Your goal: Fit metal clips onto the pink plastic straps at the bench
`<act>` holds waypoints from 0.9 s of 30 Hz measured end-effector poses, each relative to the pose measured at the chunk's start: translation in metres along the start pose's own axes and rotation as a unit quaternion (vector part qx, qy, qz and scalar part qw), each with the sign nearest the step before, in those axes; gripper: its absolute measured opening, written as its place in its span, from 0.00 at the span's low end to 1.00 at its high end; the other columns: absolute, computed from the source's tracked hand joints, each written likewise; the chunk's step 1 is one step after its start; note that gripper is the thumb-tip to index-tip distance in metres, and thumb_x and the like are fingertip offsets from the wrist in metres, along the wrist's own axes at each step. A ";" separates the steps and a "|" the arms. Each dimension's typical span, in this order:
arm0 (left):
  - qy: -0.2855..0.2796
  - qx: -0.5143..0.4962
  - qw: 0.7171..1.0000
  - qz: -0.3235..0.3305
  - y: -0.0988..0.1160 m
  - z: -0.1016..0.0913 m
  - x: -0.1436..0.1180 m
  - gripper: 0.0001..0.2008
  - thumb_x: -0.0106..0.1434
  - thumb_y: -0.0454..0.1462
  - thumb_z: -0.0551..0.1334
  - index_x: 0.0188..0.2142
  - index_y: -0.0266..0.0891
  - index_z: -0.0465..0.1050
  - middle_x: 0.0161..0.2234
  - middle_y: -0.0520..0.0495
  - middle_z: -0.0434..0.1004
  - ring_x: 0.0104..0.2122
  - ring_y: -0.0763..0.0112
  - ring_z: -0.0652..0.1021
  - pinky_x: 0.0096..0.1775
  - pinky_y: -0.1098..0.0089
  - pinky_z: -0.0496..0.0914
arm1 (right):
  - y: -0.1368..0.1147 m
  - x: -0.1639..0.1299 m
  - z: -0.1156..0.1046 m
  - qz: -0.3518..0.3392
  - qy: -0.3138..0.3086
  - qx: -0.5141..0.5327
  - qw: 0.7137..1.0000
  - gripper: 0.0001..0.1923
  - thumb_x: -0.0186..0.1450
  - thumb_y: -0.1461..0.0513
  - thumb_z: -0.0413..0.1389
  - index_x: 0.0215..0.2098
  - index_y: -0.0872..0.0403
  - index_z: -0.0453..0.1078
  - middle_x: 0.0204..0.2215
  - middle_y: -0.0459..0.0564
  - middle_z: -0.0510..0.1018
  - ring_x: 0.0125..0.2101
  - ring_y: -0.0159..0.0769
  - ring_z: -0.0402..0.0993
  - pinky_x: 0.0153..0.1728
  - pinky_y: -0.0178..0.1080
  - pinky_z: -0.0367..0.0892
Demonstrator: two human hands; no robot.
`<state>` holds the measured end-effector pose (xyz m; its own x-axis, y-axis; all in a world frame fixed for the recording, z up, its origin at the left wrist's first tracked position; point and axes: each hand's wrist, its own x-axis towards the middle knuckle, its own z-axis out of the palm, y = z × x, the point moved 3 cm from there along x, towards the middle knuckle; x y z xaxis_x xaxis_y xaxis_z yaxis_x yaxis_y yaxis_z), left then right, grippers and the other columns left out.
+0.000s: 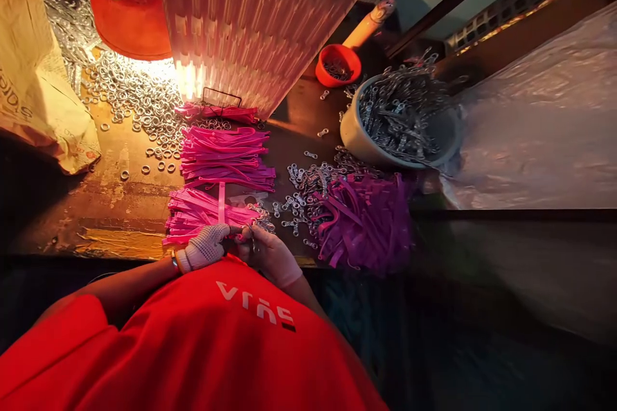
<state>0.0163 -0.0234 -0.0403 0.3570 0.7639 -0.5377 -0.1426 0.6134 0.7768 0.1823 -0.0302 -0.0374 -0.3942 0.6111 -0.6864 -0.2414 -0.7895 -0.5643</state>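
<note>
My left hand (205, 246), in a dotted white work glove, is closed near the table's front edge. A pink strap (222, 202) stands up from its fingers, across a pile of pink straps (190, 215). Close against it, my right hand (270, 255) pinches a small metal piece (253, 241), partly hidden by the fingers. The fingertips of both hands nearly meet, with a bit of pink between them. Just beyond the right hand lie small metal clasps (263, 217). Another stack of pink straps (224, 154) lies farther back.
Purple straps (366, 221) are heaped on the right, beside loose metal swivel hooks (301, 196). Behind them stands a grey bucket (354, 128) of metal hooks, near a small red cup (332, 81). Metal rings (139, 96) spread under a red lamp (128, 19). A paper sack (43, 90) stands left.
</note>
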 end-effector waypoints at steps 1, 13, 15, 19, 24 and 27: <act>-0.010 0.031 0.999 0.008 -0.003 0.000 0.000 0.23 0.46 0.20 0.60 0.37 0.38 0.85 0.38 0.44 0.85 0.40 0.61 0.80 0.44 0.67 0.75 | 0.003 -0.002 0.001 0.019 -0.004 0.043 0.999 0.20 0.58 0.43 0.63 0.32 0.50 0.70 0.27 0.47 0.77 0.22 0.33 0.69 0.23 0.37 0.68; -0.051 0.119 0.991 0.046 -0.003 0.001 -0.009 0.11 0.63 0.40 0.67 0.39 0.33 0.83 0.30 0.43 0.81 0.25 0.72 0.74 0.29 0.73 0.67 | 0.002 -0.020 0.022 -0.056 0.054 -0.051 0.996 0.20 0.63 0.44 0.60 0.38 0.51 0.71 0.24 0.43 0.73 0.22 0.32 0.67 0.25 0.35 0.62; -0.041 0.117 0.991 0.040 -0.005 -0.001 -0.010 0.14 0.62 0.44 0.68 0.37 0.33 0.82 0.29 0.43 0.80 0.25 0.72 0.74 0.28 0.73 0.66 | 0.000 -0.021 0.023 -0.066 0.063 -0.078 0.993 0.20 0.63 0.43 0.60 0.36 0.51 0.71 0.24 0.42 0.73 0.23 0.32 0.67 0.27 0.36 0.63; -0.027 0.110 0.993 0.031 -0.007 -0.007 -0.012 0.18 0.61 0.49 0.70 0.33 0.35 0.78 0.25 0.48 0.75 0.23 0.74 0.72 0.26 0.74 0.63 | -0.004 -0.019 0.018 -0.164 0.099 -0.206 0.959 0.17 0.65 0.47 0.59 0.39 0.51 0.75 0.31 0.45 0.78 0.32 0.36 0.72 0.38 0.39 0.68; 0.001 0.083 0.996 -0.017 -0.005 -0.010 -0.013 0.22 0.60 0.55 0.69 0.31 0.37 0.73 0.21 0.50 0.72 0.19 0.76 0.67 0.22 0.74 0.56 | -0.005 -0.017 0.014 -0.239 0.092 -0.340 0.905 0.15 0.69 0.52 0.54 0.44 0.50 0.78 0.38 0.46 0.82 0.40 0.38 0.75 0.47 0.40 0.68; 0.006 0.091 0.995 -0.044 -0.006 -0.010 -0.013 0.24 0.60 0.57 0.68 0.30 0.37 0.72 0.20 0.50 0.72 0.17 0.77 0.65 0.20 0.74 0.53 | -0.003 -0.016 0.012 -0.234 0.098 -0.370 0.894 0.15 0.70 0.52 0.53 0.44 0.50 0.78 0.36 0.46 0.82 0.38 0.38 0.76 0.44 0.39 0.68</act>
<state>0.0029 -0.0350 -0.0408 0.3502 0.7113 -0.6094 0.0596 0.6324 0.7724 0.1788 -0.0379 -0.0190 -0.2240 0.9200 -0.3217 0.3413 -0.2352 -0.9101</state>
